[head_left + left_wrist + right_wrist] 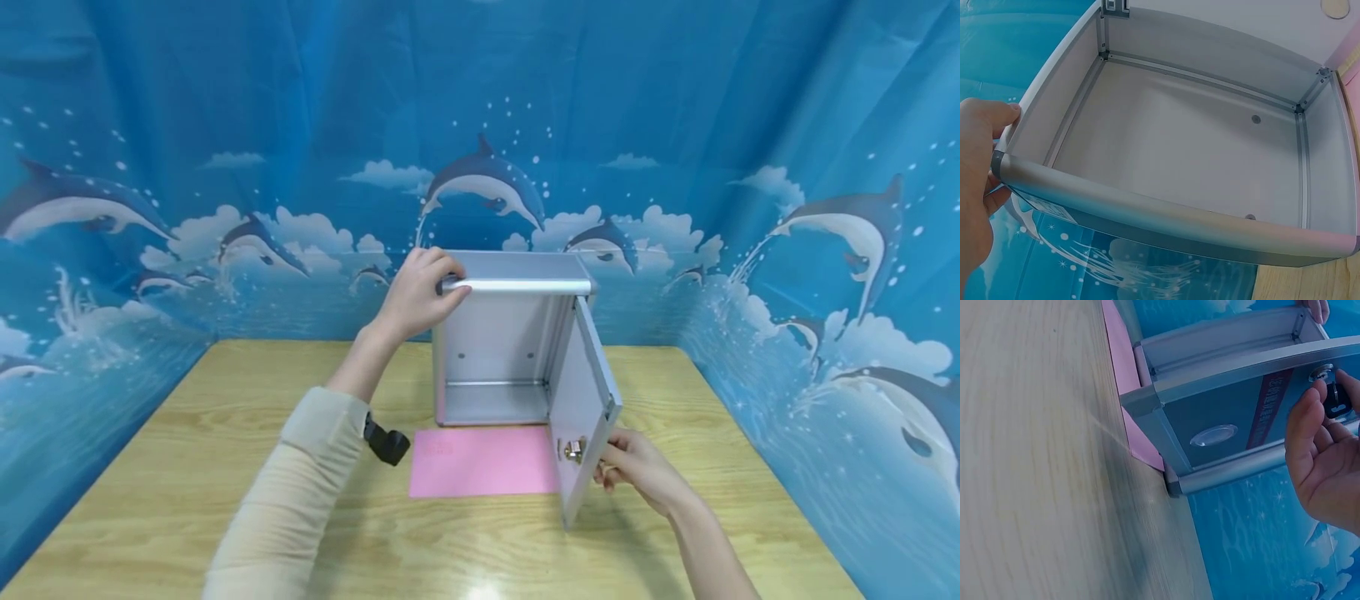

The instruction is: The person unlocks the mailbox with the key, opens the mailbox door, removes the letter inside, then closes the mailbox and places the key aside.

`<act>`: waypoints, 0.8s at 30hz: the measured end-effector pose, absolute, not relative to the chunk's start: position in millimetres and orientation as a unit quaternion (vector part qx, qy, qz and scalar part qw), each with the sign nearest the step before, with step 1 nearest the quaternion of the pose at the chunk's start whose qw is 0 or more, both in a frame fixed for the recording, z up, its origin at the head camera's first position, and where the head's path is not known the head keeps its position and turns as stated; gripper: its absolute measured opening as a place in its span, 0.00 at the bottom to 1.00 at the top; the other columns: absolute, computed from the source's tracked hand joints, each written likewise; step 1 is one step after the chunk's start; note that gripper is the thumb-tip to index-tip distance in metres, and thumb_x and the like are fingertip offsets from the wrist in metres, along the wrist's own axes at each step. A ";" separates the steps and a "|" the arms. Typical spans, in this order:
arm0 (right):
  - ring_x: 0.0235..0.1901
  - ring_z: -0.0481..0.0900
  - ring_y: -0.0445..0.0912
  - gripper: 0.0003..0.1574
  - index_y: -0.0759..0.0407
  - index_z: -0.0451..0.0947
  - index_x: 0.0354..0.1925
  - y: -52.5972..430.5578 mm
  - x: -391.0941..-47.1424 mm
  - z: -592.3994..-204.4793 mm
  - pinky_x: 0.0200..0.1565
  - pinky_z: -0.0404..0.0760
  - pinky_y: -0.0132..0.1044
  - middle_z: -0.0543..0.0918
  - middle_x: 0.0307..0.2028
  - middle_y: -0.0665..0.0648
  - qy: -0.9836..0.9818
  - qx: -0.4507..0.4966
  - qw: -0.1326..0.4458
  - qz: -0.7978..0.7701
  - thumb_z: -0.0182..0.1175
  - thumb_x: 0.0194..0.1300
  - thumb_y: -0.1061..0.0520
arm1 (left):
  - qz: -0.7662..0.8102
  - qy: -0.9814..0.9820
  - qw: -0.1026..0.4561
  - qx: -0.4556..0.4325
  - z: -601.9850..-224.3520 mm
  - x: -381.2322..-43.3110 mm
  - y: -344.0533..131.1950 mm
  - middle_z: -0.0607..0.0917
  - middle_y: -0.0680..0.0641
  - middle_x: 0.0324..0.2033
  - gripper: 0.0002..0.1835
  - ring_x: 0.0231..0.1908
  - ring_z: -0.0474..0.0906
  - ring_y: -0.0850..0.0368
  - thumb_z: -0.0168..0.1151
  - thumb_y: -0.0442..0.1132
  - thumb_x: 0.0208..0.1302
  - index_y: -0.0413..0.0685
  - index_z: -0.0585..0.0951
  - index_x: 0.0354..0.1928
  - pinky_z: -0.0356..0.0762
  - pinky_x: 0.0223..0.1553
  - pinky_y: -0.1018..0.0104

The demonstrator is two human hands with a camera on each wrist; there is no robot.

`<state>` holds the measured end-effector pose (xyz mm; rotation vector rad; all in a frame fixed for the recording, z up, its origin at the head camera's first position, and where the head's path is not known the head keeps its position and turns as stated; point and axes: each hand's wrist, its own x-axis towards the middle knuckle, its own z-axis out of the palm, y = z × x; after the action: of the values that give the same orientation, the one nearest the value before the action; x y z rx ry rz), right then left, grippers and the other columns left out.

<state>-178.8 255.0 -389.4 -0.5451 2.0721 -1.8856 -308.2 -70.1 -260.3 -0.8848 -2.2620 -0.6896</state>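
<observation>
A grey metal box point(517, 267) with a hinged door stands on the table, its door point(588, 400) swung wide toward me. My left hand point(423, 292) grips the box's upper left front corner, the thumb on the inner edge in the left wrist view. On the outer face of the door, a black-headed key point(1337, 401) is in the round lock point(1321, 372). My right hand point(1329, 450) pinches the key between fingers and thumb. The lock's brass back point(574, 450) shows on the door's inner side. A pink envelope point(483, 462) lies flat before the box, partly hidden by the door.
The wooden table point(262, 467) extends around the box on both sides. Blue curtains point(337, 100) printed with dolphins enclose the table at the back and sides. A black wrist camera point(388, 443) sits on the left forearm, above the table.
</observation>
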 end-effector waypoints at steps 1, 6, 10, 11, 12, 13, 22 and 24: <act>0.25 0.75 0.39 0.09 0.60 0.76 0.40 253.0 -179.2 -389.2 0.26 0.76 0.31 0.76 0.26 0.52 0.718 -0.187 0.145 -0.654 0.49 0.70 0.58 | -0.258 -0.856 0.303 -0.331 -260.2 -308.2 -70.3 0.79 0.46 0.37 0.09 0.42 0.69 0.48 0.63 0.41 0.60 0.43 0.80 0.37 0.66 0.46 0.53; 0.25 0.75 0.40 0.11 0.62 0.75 0.41 243.9 -179.8 -388.6 0.25 0.76 0.30 0.76 0.26 0.53 0.712 -0.185 0.157 -0.659 0.50 0.69 0.57 | -0.252 -0.860 0.300 -0.326 -259.9 -306.9 -70.9 0.79 0.46 0.38 0.09 0.43 0.69 0.48 0.62 0.42 0.61 0.44 0.81 0.38 0.66 0.48 0.53; 0.26 0.74 0.40 0.10 0.61 0.75 0.41 239.7 -180.9 -388.8 0.25 0.75 0.29 0.76 0.26 0.53 0.710 -0.202 0.166 -0.654 0.49 0.70 0.56 | -0.257 -0.857 0.299 -0.331 -260.5 -306.0 -70.8 0.78 0.45 0.39 0.09 0.44 0.69 0.48 0.62 0.41 0.61 0.43 0.80 0.39 0.67 0.47 0.53; 0.26 0.74 0.40 0.10 0.61 0.75 0.41 238.8 -181.6 -389.1 0.24 0.75 0.29 0.76 0.26 0.53 0.709 -0.210 0.168 -0.652 0.49 0.70 0.56 | -0.258 -0.857 0.300 -0.331 -261.0 -305.9 -70.7 0.78 0.45 0.39 0.09 0.44 0.69 0.48 0.61 0.41 0.61 0.43 0.80 0.39 0.67 0.47 0.53; 0.26 0.74 0.39 0.11 0.62 0.75 0.42 237.9 -182.5 -389.4 0.24 0.75 0.29 0.76 0.27 0.53 0.709 -0.219 0.169 -0.649 0.49 0.70 0.57 | -0.260 -0.855 0.301 -0.332 -261.3 -305.9 -70.6 0.78 0.45 0.39 0.09 0.44 0.69 0.48 0.61 0.41 0.61 0.43 0.80 0.39 0.67 0.47 0.53; 0.26 0.74 0.39 0.12 0.63 0.74 0.42 236.8 -183.3 -389.8 0.24 0.75 0.29 0.76 0.27 0.54 0.709 -0.228 0.169 -0.646 0.49 0.70 0.57 | -0.261 -0.854 0.302 -0.333 -261.5 -305.9 -70.6 0.78 0.45 0.39 0.09 0.44 0.69 0.48 0.61 0.41 0.61 0.43 0.80 0.39 0.67 0.47 0.53; 0.27 0.76 0.42 0.18 0.77 0.67 0.40 223.4 -186.8 -390.4 0.23 0.77 0.31 0.74 0.28 0.58 0.716 -0.265 0.166 -0.624 0.46 0.71 0.58 | -0.260 -0.852 0.308 -0.333 -261.2 -305.1 -71.2 0.79 0.45 0.39 0.08 0.44 0.69 0.48 0.62 0.40 0.61 0.44 0.80 0.38 0.66 0.48 0.53; 0.28 0.76 0.43 0.18 0.76 0.67 0.41 220.6 -187.2 -389.8 0.24 0.77 0.32 0.75 0.29 0.58 0.722 -0.258 0.170 -0.619 0.46 0.71 0.57 | -0.262 -0.852 0.307 -0.334 -260.9 -305.4 -71.3 0.79 0.45 0.39 0.08 0.44 0.69 0.48 0.62 0.40 0.61 0.44 0.80 0.38 0.66 0.48 0.53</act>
<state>-187.2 220.6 -389.8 -0.7346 2.0528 -1.7579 -305.4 -71.3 -260.9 -0.8836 -2.2539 -0.6919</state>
